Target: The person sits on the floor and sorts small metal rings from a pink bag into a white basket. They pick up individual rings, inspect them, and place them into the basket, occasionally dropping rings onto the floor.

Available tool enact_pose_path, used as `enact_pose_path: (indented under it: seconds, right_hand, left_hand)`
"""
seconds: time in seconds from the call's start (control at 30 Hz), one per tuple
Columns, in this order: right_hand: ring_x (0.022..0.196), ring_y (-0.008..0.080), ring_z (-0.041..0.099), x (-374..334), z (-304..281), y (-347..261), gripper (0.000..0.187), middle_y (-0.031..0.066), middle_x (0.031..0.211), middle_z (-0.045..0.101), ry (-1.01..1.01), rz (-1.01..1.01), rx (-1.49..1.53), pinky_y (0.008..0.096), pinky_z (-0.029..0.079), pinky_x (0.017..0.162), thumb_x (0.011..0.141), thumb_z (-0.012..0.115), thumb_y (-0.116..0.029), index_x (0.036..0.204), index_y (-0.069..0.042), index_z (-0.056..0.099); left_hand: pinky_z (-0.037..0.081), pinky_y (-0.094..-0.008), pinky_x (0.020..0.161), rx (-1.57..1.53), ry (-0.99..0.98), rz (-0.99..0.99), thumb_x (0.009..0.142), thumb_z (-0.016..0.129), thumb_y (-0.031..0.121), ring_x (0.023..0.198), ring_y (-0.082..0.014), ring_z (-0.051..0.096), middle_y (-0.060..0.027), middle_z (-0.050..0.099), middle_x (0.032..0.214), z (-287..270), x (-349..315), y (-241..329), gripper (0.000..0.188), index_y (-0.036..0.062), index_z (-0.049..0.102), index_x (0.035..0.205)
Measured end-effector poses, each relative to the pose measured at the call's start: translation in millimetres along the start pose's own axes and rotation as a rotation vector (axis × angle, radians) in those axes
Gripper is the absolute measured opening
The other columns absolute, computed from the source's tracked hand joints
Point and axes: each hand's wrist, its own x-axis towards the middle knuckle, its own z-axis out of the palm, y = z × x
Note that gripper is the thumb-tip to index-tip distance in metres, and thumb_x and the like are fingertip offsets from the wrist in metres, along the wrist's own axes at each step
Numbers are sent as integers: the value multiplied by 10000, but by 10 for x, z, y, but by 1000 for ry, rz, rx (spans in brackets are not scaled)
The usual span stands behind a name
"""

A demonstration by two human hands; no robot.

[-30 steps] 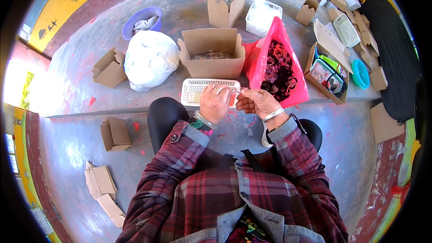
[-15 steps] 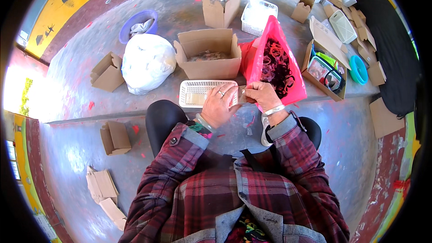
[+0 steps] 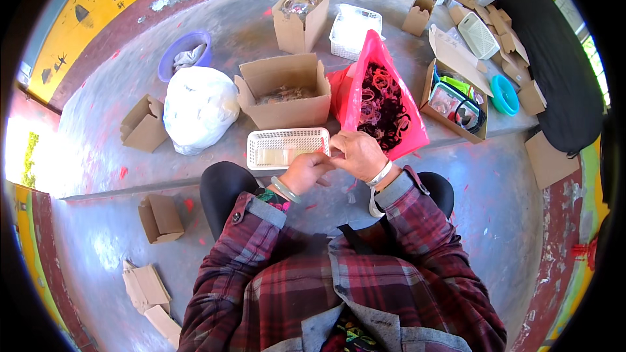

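My left hand (image 3: 306, 173) and my right hand (image 3: 360, 155) meet fingertip to fingertip just in front of the pink bag. Both are closed in a pinch, and whatever is between the fingers is mostly hidden. Beside my left hand stands a white plastic basket (image 3: 287, 135) with a flat stack of pale, see-through pieces (image 3: 274, 156) in it. The bright pink plastic bag (image 3: 411, 120) gapes open beyond my right hand, full of dark, red and pink hair ties (image 3: 385, 101).
Behind the basket is an open cardboard box (image 3: 287, 113) of wrapped items. A stuffed white bag (image 3: 199, 107) and purple basin (image 3: 166, 58) lie left. A box of mixed goods (image 3: 450, 114) and teal basin (image 3: 504, 94) are right. The raised floor's edge (image 3: 150, 186) runs under the basket.
My left hand has drawn back from over the basket, turning with its fingers curled in. The clear flat piece seen between my hands is now hard to see. The whole view has shifted slightly.
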Motion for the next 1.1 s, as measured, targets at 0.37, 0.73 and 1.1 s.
enact_pose_path:
  seconds: [0.37,0.73,1.1]
  right_hand:
    - [697,231,534,4,81,-172,107,53,679,506,210,-82,-331,365,426,614,664,593,-169,651,-89,524]
    - [640,324,575,-82,241,73,117,126,753,585,42,11,66,411,463,545,732,536,-178,724,-80,599]
    - [652,319,572,-75,220,15,144,128,699,588,-24,102,107,421,456,566,708,555,-217,701,-89,620]
  left_hand:
    - [421,-219,597,-429,52,48,845,513,43,670,-92,511,-22,564,776,6,1,-14,127,-37,586,909]
    - [503,-253,725,33,68,174,860,510,82,794,-125,595,-57,615,891,-91,224,-456,220,-18,578,1044]
    - [522,-256,541,18,84,13,861,510,168,674,-158,614,-68,609,877,19,41,-113,255,10,592,1044]
